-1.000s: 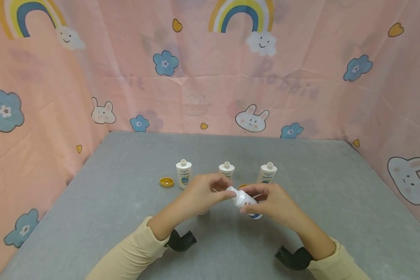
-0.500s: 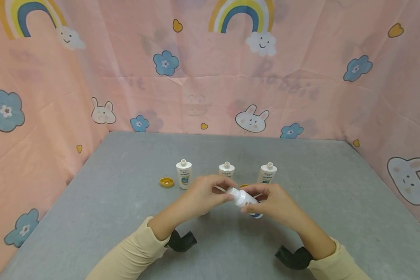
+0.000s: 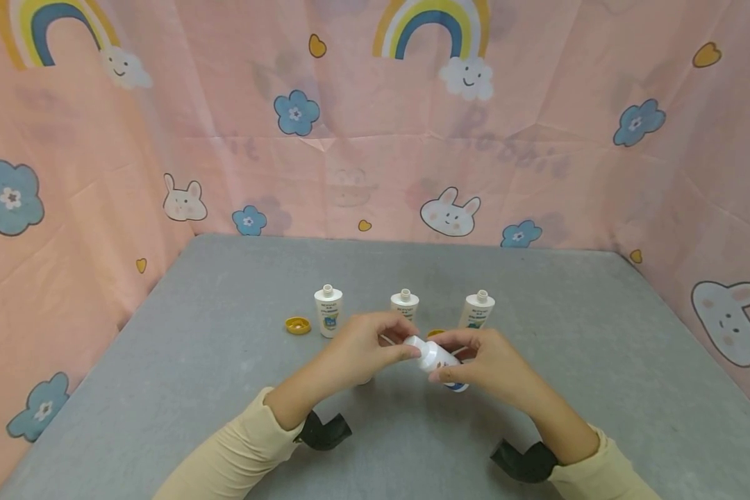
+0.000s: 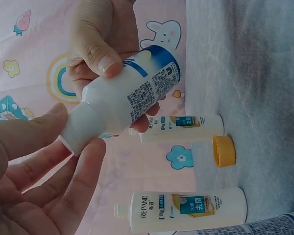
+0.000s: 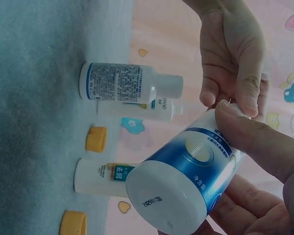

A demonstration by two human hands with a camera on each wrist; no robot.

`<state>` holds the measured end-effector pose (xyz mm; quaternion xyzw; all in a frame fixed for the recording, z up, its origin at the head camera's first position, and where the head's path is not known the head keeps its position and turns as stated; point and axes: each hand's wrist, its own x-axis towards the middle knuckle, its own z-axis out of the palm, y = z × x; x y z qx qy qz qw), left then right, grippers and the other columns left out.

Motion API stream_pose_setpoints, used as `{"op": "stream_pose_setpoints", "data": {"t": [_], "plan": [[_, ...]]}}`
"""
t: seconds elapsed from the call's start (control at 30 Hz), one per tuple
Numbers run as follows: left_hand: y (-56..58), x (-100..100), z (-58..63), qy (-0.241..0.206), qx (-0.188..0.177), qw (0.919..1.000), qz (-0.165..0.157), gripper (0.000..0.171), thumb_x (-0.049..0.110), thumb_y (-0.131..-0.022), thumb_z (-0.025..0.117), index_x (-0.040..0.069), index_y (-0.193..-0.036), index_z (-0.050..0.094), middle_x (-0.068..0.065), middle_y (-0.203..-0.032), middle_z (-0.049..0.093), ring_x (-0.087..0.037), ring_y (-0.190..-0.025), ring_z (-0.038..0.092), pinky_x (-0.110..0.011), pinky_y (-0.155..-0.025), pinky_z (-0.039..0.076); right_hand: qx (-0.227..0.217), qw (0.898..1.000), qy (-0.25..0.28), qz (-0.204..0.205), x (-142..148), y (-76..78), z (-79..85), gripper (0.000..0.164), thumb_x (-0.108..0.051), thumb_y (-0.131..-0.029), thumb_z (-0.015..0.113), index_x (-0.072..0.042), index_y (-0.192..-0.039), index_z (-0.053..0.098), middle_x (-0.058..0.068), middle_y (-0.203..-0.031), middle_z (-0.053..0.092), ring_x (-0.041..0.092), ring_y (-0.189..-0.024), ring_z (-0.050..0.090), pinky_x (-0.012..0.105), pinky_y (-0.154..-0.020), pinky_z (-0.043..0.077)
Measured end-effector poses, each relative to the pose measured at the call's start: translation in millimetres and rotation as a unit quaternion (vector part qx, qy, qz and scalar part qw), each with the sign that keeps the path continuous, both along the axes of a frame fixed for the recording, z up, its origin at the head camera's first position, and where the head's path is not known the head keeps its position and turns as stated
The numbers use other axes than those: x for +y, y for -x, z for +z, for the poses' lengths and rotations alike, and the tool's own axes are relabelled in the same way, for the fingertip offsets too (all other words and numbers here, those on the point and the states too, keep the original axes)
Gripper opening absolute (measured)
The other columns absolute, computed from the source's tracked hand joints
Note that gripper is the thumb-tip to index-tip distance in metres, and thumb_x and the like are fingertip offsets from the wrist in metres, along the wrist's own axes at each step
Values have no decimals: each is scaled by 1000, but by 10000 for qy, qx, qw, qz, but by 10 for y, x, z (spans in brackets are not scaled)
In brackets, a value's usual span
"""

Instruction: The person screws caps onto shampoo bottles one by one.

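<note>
Over the table, my right hand (image 3: 490, 357) grips the body of a small white bottle (image 3: 436, 357) with a blue-and-white label, tilted so its base points down and right. My left hand (image 3: 371, 340) pinches the bottle's white cap (image 4: 82, 127) between thumb and fingers; the cap sits on the neck. In the right wrist view the bottle's round white base (image 5: 166, 198) faces the camera. A second white-capped bottle (image 5: 118, 82) stands upright behind my left hand, mostly hidden in the head view.
Three uncapped white shampoo bottles, the left (image 3: 329, 312), middle (image 3: 404, 300) and right (image 3: 478, 310), stand in a row farther back on the grey table (image 3: 237, 278). One yellow cap (image 3: 298, 326) lies beside the left bottle; another yellow cap (image 3: 436, 332) is partly hidden behind my right hand.
My left fingers shift slightly around the white cap, and the bottle's tilt changes a little. The standing bottles and yellow caps stay in place.
</note>
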<state>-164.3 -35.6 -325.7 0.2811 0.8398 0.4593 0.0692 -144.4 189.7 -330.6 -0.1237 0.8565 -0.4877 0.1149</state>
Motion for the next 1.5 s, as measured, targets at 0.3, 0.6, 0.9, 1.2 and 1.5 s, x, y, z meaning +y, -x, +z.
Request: {"op": "stream_pose_setpoints", "data": {"t": [0.3, 0.6, 0.9, 1.2, 1.5], "plan": [[-3, 21, 0, -100, 251, 9995, -161, 15, 15, -89, 74, 9, -104, 73, -2, -98, 73, -13, -92, 67, -18, -79, 56, 227, 9996, -144, 5, 22, 2, -9, 39, -23, -78, 85, -5, -111, 74, 13, -118, 71, 22, -93, 64, 31, -71, 57], [-23, 63, -17, -290, 766, 9963, -266, 17, 9, -88, 74, 4, -104, 74, -7, -99, 74, -17, -89, 69, -17, -81, 56, 185, 9995, -90, 240, 75, 6, -2, 41, -23, -79, 84, -2, -113, 72, 11, -103, 73, 20, -87, 67, 31, -70, 58], [-26, 64, -44, -627, 613, 9960, -170, 20, 12, -88, 75, 6, -107, 76, -5, -100, 75, -12, -88, 68, -19, -81, 57, -111, 9945, 372, 976, 162, 85, -25, 46, -21, -85, 80, 6, -120, 67, 17, -106, 73, 14, -90, 70, 27, -75, 59], [19, 246, -142, -698, 230, 9967, 349, 21, 17, -86, 78, 9, -105, 78, -2, -97, 76, -9, -85, 68, -17, -75, 56, -218, 9979, 140, 589, 129, 179, -118, 46, -22, -82, 82, 0, -120, 69, 19, -122, 69, 31, -108, 69, 37, -85, 60], [59, 464, -212, -406, -6, 9977, 544, 18, 14, -86, 78, 8, -103, 78, -2, -99, 75, -10, -85, 65, -16, -70, 53, 50, 9985, -513, 168, 132, 221, -212, 36, -21, -78, 85, -7, -110, 74, 11, -113, 74, 27, -109, 67, 40, -85, 57]]}}
